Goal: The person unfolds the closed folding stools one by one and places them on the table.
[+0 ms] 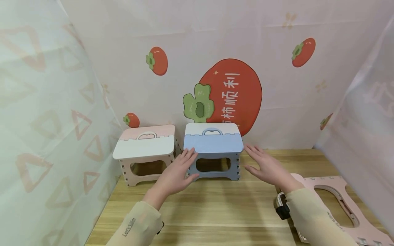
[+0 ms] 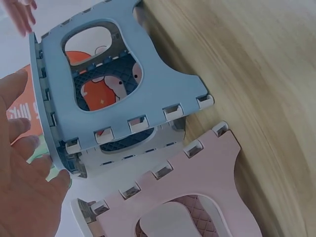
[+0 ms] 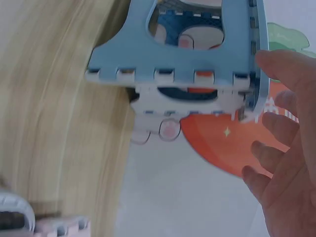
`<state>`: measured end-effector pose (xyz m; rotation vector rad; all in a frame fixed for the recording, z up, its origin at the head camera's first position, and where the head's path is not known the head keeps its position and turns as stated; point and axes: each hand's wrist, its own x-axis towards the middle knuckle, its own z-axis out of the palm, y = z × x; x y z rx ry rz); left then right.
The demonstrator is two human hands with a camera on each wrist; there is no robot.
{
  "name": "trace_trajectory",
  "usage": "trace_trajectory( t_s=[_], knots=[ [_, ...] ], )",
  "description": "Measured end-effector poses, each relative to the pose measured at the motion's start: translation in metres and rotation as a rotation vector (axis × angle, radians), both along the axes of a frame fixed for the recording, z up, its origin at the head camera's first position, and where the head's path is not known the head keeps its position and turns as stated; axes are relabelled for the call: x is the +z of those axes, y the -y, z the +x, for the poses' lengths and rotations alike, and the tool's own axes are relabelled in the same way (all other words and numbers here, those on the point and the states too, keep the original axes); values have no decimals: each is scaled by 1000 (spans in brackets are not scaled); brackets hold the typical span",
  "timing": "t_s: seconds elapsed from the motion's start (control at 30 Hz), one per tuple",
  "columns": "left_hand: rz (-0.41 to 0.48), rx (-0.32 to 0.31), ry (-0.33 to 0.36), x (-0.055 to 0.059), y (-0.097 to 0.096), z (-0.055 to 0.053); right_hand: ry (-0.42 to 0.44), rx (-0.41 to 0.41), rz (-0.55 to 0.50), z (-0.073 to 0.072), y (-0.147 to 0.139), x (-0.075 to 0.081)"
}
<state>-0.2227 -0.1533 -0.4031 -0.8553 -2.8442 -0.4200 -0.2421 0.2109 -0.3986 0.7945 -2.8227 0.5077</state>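
Note:
A blue folding step stool (image 1: 213, 145) with a blue and white top stands unfolded by the back wall. My left hand (image 1: 176, 172) has straight fingers at the stool's front left corner; whether they touch it I cannot tell. Beyond the right edge of the stool is my right hand (image 1: 267, 166), its fingers relaxed and holding nothing. In the left wrist view, the left fingers spread beside the top of the blue stool (image 2: 140, 111). The right wrist view has the right hand (image 3: 291, 153) beside the same stool (image 3: 197, 64).
A pink and white folding stool (image 1: 146, 148) stands unfolded to the left. Another pink stool (image 1: 358, 213) lies flat at the right, partly hidden by my right sleeve (image 1: 314, 217). White printed sheets (image 1: 261, 41) enclose the wooden tabletop (image 1: 215, 215) at the back and sides.

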Motion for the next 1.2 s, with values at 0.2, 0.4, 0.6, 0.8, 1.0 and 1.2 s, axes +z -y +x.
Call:
trace_trajectory(
  t_s=[0.2, 0.4, 0.6, 0.8, 1.0, 1.2],
  knots=[
    [50, 6, 10, -5, 3, 11, 52, -42, 22, 12, -25, -5],
    [110, 31, 46, -12, 3, 23, 79, -75, 32, 22, -47, -15],
    [164, 34, 91, -20, 1, 29, 103, -96, 26, 29, -63, -21],
    [174, 31, 123, -30, 0, 30, 126, -119, 24, 35, -77, -31],
    [174, 49, 126, -39, -3, 32, 194, -150, 30, 41, -93, -39],
    [169, 63, 153, -46, -8, 35, 253, -158, 28, 47, -110, -46]
  ],
)
